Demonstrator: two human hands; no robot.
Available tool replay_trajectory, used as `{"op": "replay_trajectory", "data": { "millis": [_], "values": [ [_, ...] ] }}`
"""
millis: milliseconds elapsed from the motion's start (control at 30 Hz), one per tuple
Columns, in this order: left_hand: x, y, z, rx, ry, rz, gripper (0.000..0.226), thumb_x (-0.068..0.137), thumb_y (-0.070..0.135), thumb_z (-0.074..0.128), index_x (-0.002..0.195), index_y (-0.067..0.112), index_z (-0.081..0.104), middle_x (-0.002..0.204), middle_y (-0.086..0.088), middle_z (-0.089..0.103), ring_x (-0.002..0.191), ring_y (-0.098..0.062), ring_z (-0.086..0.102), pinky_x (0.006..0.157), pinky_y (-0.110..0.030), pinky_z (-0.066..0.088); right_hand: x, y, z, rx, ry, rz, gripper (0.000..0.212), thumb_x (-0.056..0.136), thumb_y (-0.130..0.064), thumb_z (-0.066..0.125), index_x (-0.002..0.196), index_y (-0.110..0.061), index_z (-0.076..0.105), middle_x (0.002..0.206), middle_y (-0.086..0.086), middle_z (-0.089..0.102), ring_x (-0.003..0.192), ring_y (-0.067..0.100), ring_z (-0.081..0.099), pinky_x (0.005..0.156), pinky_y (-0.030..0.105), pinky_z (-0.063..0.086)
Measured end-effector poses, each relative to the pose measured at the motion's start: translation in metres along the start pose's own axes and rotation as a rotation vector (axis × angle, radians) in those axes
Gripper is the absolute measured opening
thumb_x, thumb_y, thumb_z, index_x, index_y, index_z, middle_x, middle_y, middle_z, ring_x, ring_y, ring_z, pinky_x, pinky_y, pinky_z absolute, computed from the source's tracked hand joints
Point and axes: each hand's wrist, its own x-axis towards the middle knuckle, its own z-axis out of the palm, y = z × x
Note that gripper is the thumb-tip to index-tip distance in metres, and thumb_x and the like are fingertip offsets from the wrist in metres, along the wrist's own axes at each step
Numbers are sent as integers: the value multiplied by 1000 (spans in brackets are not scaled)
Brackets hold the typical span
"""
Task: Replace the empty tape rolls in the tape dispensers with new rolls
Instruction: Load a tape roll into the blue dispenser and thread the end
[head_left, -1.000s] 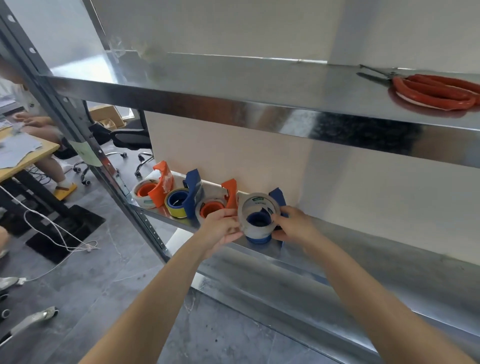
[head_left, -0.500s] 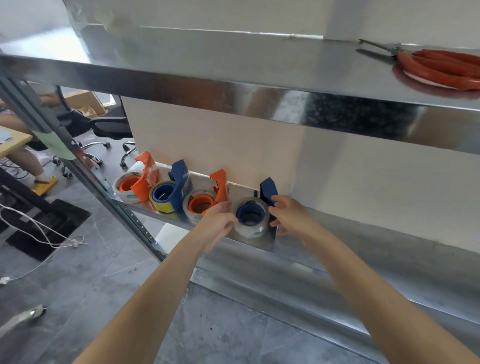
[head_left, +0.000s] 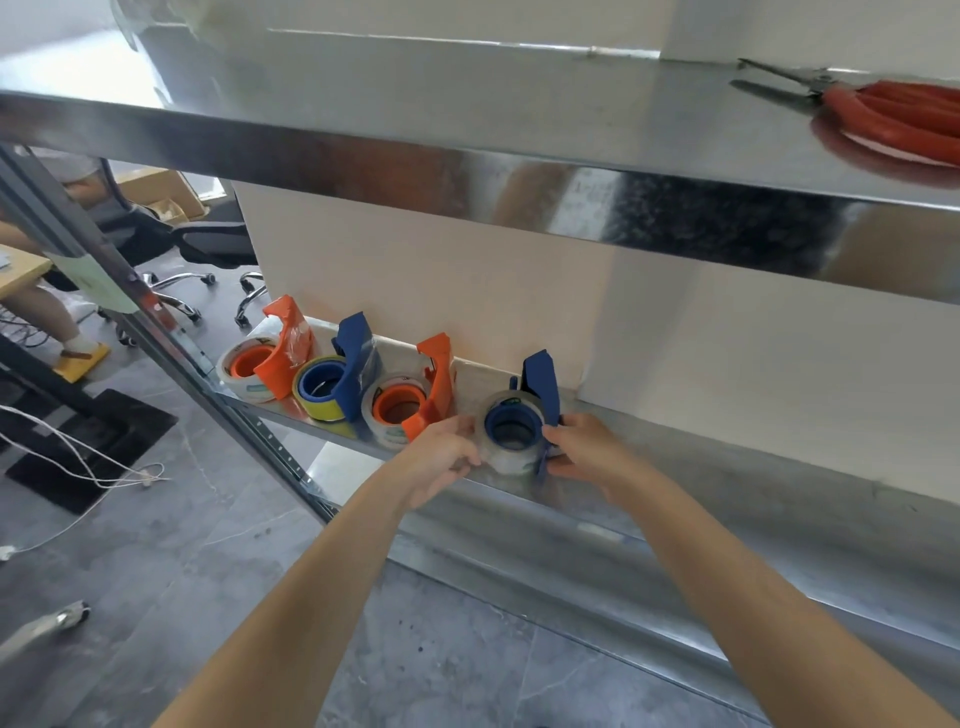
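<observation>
On the lower shelf (head_left: 727, 493), the dispenser (head_left: 540, 379) stands at the row's 3 o'clock end. The left hand (head_left: 441, 462) grips its clear roll (head_left: 506, 462) at 9 o'clock, and the right hand (head_left: 582, 452) pinches the dispenser at 3. Both seem light and stiff. The tape is probably slick, so hold by the rims.

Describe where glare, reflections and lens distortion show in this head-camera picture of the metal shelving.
Head view: glare bleaches the upper shelf at its left end; its front lip mirrors dark and tan patches; the red scissors cast a reddish reflection on the metal; the wide lens stretches the right forearm; left hand, right hand and blue dispenser look sharp.
</observation>
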Motion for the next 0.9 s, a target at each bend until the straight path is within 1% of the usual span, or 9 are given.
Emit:
{"op": "replay_trajectory", "data": {
  "millis": [133, 233, 333, 433, 500, 600, 733, 800, 900],
  "values": [
    [0, -3, -8, 36, -31, -12, 68, 80, -19, 42, 142, 10, 39, 139, -2, 49, 123, -21, 48, 108, -36, 38, 4, 1, 1, -25, 56, -26, 10, 93, -10, 58, 103, -8, 56, 104, 16, 65, 97, 31, 67, 68, 30, 57],
    [-4, -1, -9, 70, -35, 34, 66, 80, -18, 43, 140, 11, 43, 140, 0, 50, 118, -16, 48, 100, -32, 39, 7, 4, -1, -64, 98, -28, 11, 87, 0, 58, 90, -10, 55, 97, 13, 64, 92, 32, 67, 64, 31, 59],
    [-9, 3, -8, 92, 83, 130, 45, 86, -12, 49, 107, 23, 67, 128, -8, 61, 116, -21, 56, 103, -38, 44, 10, 7, -3, 50, 107, 0, 22, 85, 9, 55, 103, -4, 55, 103, 13, 62, 90, 31, 65, 54, 29, 59],
    [-10, 11, -4, 14, 297, 174, 34, 90, 2, 54, 85, 33, 67, 109, 2, 63, 108, -22, 55, 100, -37, 45, 6, 11, -4, 266, 69, 34, 35, 87, 16, 48, 117, -4, 49, 107, 12, 55, 86, 28, 62, 59, 35, 59],
    [-10, 12, -6, 52, 322, 194, 37, 88, -5, 51, 99, 30, 61, 102, 12, 60, 103, -14, 55, 95, -34, 46, 2, 12, -5, 317, -1, 9, 36, 89, 17, 42, 118, -4, 49, 110, 12, 56, 86, 30, 63, 61, 38, 60],
    [-10, 6, -10, -38, 186, 168, 46, 86, -5, 52, 123, 22, 54, 119, 1, 64, 113, -24, 59, 99, -49, 47, -10, 9, -2, 374, -165, -84, 37, 90, 17, 40, 116, -7, 51, 104, 13, 64, 86, 29, 68, 61, 37, 61],
    [-24, 7, 7, -283, 33, 139, 23, 96, 6, 41, 101, 16, 61, 92, -9, 70, 75, -20, 72, 70, -40, 58, -19, 2, 6, 327, -274, -227, 35, 92, 14, 42, 110, -13, 54, 103, 16, 68, 84, 29, 68, 71, 42, 60],
    [-29, 15, 17, -335, -8, 90, 30, 101, 18, 36, 85, 13, 60, 71, -8, 71, 56, -18, 70, 54, -32, 58, -23, -1, 9, 338, -321, -272, 34, 93, 13, 44, 109, -15, 55, 99, 12, 70, 81, 27, 70, 72, 42, 60],
    [-35, 28, 21, -358, -39, 72, 35, 101, 30, 34, 83, 11, 57, 59, -2, 69, 49, -17, 66, 58, -32, 55, -30, -5, 10, 348, -394, -308, 34, 93, 11, 44, 110, -16, 55, 98, 10, 71, 81, 25, 71, 73, 41, 60]
  ]
}}
